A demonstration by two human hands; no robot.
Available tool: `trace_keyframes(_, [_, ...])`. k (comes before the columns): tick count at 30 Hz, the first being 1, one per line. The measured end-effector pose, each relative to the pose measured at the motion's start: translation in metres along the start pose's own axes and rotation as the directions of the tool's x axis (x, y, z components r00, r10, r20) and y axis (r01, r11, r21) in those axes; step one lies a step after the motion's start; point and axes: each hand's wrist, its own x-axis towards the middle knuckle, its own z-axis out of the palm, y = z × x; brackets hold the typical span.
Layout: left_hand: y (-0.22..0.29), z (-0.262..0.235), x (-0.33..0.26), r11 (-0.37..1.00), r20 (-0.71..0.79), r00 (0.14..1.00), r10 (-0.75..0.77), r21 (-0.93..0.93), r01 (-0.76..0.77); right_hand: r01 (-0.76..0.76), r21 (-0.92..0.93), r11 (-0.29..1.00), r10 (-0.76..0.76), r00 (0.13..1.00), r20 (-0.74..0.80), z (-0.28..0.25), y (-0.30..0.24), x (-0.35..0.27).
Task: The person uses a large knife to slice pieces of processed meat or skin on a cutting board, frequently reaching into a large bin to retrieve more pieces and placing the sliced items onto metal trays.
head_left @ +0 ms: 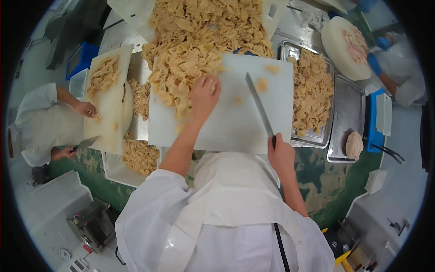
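My left hand [204,95] rests on the edge of a big heap of pale yellow meat pieces [199,41], fingers curled on a piece at the left of the white cutting board [235,122]. My right hand [280,152] grips the black handle of a long knife [259,106], its blade lying flat and pointing away across the board. A few small yellow bits [263,84] lie loose on the board near the blade tip.
A metal tray [312,90] full of cut pieces sits right of the board, beside another tray [349,109] holding one lump. A person at left works at another white board [106,99] with a knife. A blue-gloved person stands at a round board [346,45], upper right.
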Motion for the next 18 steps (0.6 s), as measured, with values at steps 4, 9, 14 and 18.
trace_keyframes(4, [-0.012, -0.018, 0.057, 0.904, -0.032, 0.975, 0.219, 0.382, -0.191, 0.023, 0.127, 0.992, -0.028, 0.999, 0.042, -0.003, -0.014, -0.005])
trace_keyframes(9, [-0.042, -0.001, 0.086, 0.843, 0.352, 0.936, 0.006, 0.501, -0.194, 0.035, 0.217, 0.976, -0.063, 0.991, 0.119, 0.016, -0.010, 0.006])
trace_keyframes(14, [-0.036, -0.003, 0.090, 0.932, 0.402, 0.916, 0.008, 0.328, -0.153, -0.225, 0.144, 0.964, 0.246, 0.957, -0.151, 0.009, 0.053, -0.003])
trace_keyframes(18, [0.005, 0.020, 0.074, 0.859, 0.488, 0.850, -0.197, -0.333, 0.390, -0.356, 0.271, 0.894, 0.399, 0.908, -0.126, -0.009, 0.059, -0.019])
